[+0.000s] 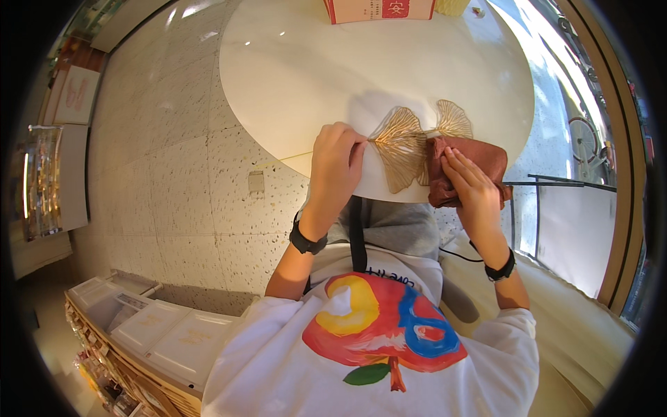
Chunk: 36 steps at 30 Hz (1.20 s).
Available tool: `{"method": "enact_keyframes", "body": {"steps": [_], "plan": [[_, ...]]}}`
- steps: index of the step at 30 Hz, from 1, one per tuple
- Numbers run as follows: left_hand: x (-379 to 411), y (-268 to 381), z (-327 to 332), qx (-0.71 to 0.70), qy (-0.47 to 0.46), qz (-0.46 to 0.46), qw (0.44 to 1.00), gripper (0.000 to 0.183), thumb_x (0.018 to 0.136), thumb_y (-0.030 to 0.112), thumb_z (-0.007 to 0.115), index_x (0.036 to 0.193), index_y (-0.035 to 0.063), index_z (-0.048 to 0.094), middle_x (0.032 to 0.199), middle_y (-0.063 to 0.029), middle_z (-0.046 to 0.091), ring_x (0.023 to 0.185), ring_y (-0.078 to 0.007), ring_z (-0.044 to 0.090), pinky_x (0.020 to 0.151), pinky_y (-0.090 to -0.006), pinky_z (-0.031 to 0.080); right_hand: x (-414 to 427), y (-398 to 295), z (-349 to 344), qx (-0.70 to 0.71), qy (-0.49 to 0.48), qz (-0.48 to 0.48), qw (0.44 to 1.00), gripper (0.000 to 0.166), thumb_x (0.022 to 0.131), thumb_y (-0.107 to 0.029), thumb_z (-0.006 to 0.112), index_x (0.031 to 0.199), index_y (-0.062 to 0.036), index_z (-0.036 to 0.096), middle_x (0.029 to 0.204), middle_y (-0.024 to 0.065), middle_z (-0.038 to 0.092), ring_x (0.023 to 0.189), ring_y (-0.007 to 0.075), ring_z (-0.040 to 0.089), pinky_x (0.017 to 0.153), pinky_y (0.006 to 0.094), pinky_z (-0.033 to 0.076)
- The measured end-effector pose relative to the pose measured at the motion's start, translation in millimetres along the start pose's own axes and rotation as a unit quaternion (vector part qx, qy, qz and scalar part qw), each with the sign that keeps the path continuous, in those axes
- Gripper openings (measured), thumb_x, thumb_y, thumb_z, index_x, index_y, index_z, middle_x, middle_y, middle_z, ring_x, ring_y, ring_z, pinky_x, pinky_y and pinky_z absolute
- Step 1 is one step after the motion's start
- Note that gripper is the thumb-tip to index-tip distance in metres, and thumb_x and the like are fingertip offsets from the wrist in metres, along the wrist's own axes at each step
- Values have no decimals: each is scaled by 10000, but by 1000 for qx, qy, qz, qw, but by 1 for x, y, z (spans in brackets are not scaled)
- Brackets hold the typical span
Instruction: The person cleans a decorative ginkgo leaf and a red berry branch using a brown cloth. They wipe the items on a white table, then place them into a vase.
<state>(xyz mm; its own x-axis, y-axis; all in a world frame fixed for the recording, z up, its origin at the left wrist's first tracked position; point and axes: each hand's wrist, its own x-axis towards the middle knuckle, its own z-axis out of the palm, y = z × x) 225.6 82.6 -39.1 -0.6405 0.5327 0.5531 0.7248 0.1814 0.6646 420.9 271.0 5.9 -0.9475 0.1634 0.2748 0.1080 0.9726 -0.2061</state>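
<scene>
My left hand (337,161) pinches the narrow left end of a gold metal ginkgo-leaf ornament (404,148) between thumb and fingertips. The ornament's ribbed leaves lie over the near edge of a round white table (292,78), and a smaller gold leaf (452,121) spreads behind on the right. Against the right part of the ornament is a folded reddish-brown cloth (482,156). The fingers of my right hand (471,185) lie extended across its top; its thumb is hidden. The cloth covers some of the ornament and reaches past the table edge.
A red and cream printed card stand (383,11) bearing writing stands at the table's far side. White lidded boxes (174,333) sit behind me at lower left. A white panel (573,234) with a black frame is at right, near the window frame (617,156).
</scene>
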Motion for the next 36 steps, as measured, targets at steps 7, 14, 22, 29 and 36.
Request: {"method": "enact_keyframes", "body": {"steps": [7, 14, 22, 29, 36], "plan": [[5, 8, 7, 8, -14, 10, 1000, 148, 821, -61, 727, 927, 9, 651, 943, -122, 623, 922, -336, 571, 816, -403, 469, -11, 34, -64, 67, 218, 159, 960, 645, 653, 197, 561, 1224, -45, 735, 1271, 156, 718, 1201, 323, 684, 1011, 362, 538], [7, 24, 19, 25, -14, -1, 1000, 111, 842, -31, 719, 921, 18, 659, 944, -117, 625, 927, -331, 573, 833, -408, 468, 22, 43, -29, 46, 139, 11, 989, 628, 650, 162, 603, 1245, -15, 696, 1381, 125, 657, 1292, 323, 613, 1081, 415, 506], [12, 26, 25, 49, -39, 3, 998, 73, 868, -1, 700, 909, 20, 643, 940, -110, 629, 923, -330, 573, 836, -409, 462, 11, 94, -14, 59, 86, 54, 993, 551, 676, 121, 674, 1206, -22, 727, 1307, 130, 696, 1262, 303, 636, 1038, 381, 536], [15, 34, 7, 79, -12, -3, 997, 86, 903, 19, 685, 972, 35, 636, 949, -106, 644, 891, -321, 587, 823, -407, 465, 2, 107, -46, 116, 135, 230, 957, 579, 702, 200, 541, 1202, -24, 730, 1223, 154, 736, 1137, 316, 710, 980, 312, 532], [35, 65, -35, 77, -60, -14, 995, 90, 964, 47, 652, 1050, 20, 659, 883, -132, 677, 772, -318, 641, 702, -402, 512, -12, 66, -91, 137, 330, 167, 919, 375, 824, 121, 669, 1163, -14, 756, 1145, 118, 776, 1048, 190, 734, 947, 287, 531]]}}
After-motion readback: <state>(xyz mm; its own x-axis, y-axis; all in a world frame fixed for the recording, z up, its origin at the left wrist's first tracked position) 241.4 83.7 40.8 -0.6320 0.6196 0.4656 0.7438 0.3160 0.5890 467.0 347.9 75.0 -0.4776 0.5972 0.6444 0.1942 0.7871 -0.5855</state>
